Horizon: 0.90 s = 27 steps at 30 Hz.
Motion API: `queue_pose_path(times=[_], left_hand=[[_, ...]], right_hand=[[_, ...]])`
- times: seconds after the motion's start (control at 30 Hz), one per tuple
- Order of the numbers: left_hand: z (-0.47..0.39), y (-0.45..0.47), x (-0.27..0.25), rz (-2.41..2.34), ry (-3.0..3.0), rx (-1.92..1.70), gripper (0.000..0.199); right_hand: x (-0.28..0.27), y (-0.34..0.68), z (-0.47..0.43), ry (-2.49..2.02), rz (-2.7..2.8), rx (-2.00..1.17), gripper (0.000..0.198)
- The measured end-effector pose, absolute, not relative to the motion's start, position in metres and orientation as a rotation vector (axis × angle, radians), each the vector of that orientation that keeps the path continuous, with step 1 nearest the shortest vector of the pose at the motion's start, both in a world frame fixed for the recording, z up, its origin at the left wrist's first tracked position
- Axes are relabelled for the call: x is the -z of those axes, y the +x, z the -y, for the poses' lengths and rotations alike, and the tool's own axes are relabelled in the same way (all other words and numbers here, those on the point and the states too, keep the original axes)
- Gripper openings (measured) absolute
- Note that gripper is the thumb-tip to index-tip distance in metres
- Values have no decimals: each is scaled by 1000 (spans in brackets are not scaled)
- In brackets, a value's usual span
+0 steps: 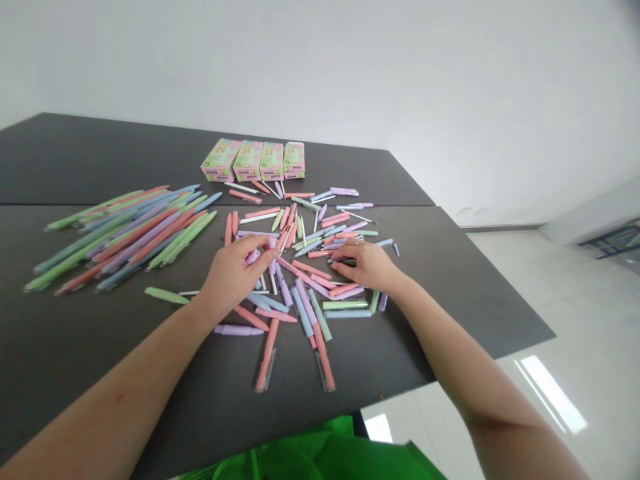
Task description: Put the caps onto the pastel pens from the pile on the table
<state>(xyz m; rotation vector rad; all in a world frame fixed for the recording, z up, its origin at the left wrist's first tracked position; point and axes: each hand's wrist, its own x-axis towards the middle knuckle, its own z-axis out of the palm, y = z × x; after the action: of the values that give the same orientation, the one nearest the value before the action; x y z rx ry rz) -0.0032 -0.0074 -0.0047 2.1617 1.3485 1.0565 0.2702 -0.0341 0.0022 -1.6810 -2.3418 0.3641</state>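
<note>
Lilac plastic sits in your left hand (235, 267): thumb and fingers are closed on a lilac pen part (272, 247), just above the near-left side of the scatter of pen parts on the dark table (445, 267). Its long axis runs roughly away from you, near upright, as far as the grip lets you see. A second bit of lilac shows between those fingers, partly covered.

Your right hand (367, 263) is to the right of that part, apart from it, with a band of loose pieces between. Its fingers are curled and reach left, low among the pieces; whether they pinch anything, you cannot tell. A coral pen part (318, 254) lies just beside those fingertips, its long axis running left to right, and your right hand is the nearer one to it.

Counted: two hands, four boxes (272, 160) in a row behind the scatter, two coral barrels (267, 353) with clear clips nearest you, and one green piece (167, 295) beside your left forearm. The loose parts and the heap of pens (145, 233) at left overlap too much for a sure count.
</note>
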Motion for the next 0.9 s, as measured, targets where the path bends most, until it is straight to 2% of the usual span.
queue_pose_path(times=[0.5, 0.6, 0.73, 0.9], left_hand=[[5, -1, 6, -1442, 2122, -890, 33], [5, -1, 7, -1435, 2109, -889, 31], [4, -1, 8, -1404, 2102, -887, 31], [4, 0, 11, -1361, 2113, -911, 29]], right_hand=[[6, 253, 34, -1791, 2309, -169, 18], [7, 259, 31, -1668, 2167, -341, 16], [2, 272, 26, -1397, 1749, -787, 21], [-7, 283, 26, -1208, 1248, -1181, 23]])
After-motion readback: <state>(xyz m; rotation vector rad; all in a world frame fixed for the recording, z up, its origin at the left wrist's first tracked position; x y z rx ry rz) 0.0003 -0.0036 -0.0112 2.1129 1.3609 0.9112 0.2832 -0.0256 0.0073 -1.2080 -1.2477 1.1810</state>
